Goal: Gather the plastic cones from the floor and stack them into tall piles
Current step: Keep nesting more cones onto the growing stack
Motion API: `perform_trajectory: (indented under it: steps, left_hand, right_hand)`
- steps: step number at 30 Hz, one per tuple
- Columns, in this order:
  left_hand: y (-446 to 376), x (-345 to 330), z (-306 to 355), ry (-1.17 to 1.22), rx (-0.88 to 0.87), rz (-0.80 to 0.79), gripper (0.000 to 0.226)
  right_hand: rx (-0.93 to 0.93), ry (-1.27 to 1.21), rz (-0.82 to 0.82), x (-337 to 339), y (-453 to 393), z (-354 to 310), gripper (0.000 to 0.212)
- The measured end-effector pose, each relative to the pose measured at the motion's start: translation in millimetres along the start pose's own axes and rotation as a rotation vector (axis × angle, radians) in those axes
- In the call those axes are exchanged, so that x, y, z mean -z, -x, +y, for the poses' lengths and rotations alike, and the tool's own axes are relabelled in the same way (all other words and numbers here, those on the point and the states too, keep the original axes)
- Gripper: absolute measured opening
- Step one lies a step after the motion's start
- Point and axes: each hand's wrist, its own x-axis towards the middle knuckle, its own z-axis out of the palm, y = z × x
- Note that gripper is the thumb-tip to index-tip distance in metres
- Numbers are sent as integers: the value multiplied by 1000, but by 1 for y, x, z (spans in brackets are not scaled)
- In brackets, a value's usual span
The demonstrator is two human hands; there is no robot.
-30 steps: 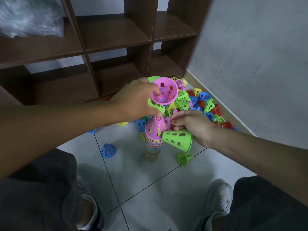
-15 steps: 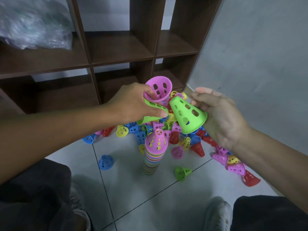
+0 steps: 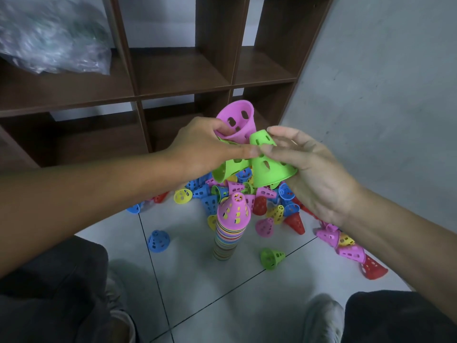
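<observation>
Green cones (image 3: 268,169) grasped in both hands (image 3: 314,174), partly hiding floor heap (image 3: 247,191).

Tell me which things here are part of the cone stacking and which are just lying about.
Job:
- stack
- pink cone, left hand
- green cone, right hand
- loose cones

Lying about:
- shelf
- plastic bag

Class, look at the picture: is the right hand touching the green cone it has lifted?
Touching. The head view shows the right hand with its thumb and fingers pressed against the sides of the green cone, held above the stack.
</observation>
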Motion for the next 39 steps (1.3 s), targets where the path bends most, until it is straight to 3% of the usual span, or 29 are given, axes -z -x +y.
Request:
perform_trajectory:
  steps: [2, 3, 6, 10, 14, 20, 24, 31, 39]
  left_hand:
    - [-1, 0, 0, 119, 26, -19, 37]
    - [-1, 0, 1, 164, 44, -35, 36]
    - [-1, -1, 2, 164, 52, -53, 62]
    - [0, 2, 1, 206, 80, -49, 62]
    - [-6, 9, -7, 248, 140, -26, 63]
    - [-17, 26, -23, 325, 140, 24, 96]
    - [-16, 32, -24, 332, 140, 18, 92]
    - [-11, 29, -19, 294, 155, -5, 81]
    - [-13, 26, -20, 280, 149, -16, 85]
  right_hand:
    - [-26, 60, -44, 0, 1, 3, 67]
    - [-49, 75, -61, 0, 1, 5, 69]
    - [-96, 171, -103, 2, 2, 9, 55]
    - [-48, 373, -72, 4, 0, 16, 34]
    - [-19, 502, -31, 2, 2, 25, 40]
    - [36, 777, -39, 4, 2, 64, 54]
    - [97, 894, -51, 9, -3, 82, 57]
    - [43, 1148, -86, 16, -9, 108, 76]
    - [50, 1182, -122, 18, -10, 113, 77]
